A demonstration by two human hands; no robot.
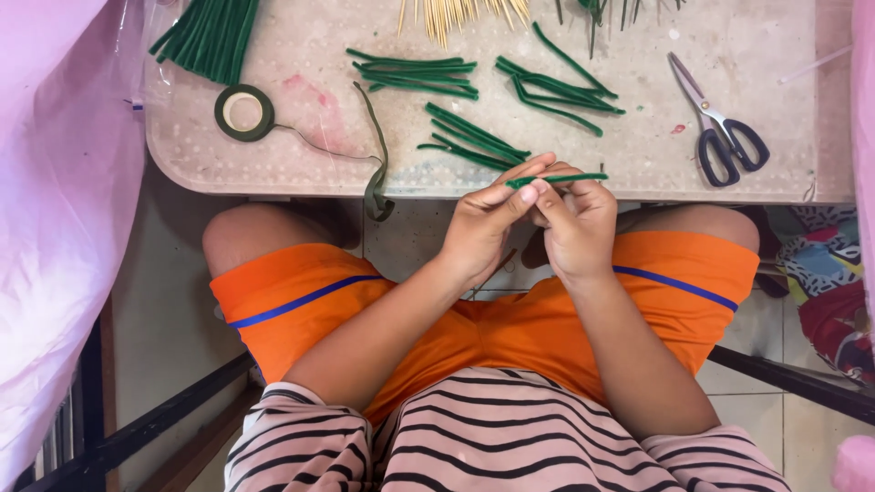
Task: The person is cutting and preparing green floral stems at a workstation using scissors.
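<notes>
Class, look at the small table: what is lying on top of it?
On the table lie bundles of green stems, a tape roll with a loose tail, pale sticks and scissors. Both hands hold one stem, hiding part of the near edge.

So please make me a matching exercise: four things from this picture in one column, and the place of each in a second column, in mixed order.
Things:
1. scissors
2. roll of green tape
3. green stick
4. wooden skewers

Places:
A. held between the left hand and the right hand
B. at the far edge of the table, top middle of the view
C. on the right part of the table
D. on the left part of the table, its loose end hanging over the near edge

Pairs: 1-C, 2-D, 3-A, 4-B
</notes>
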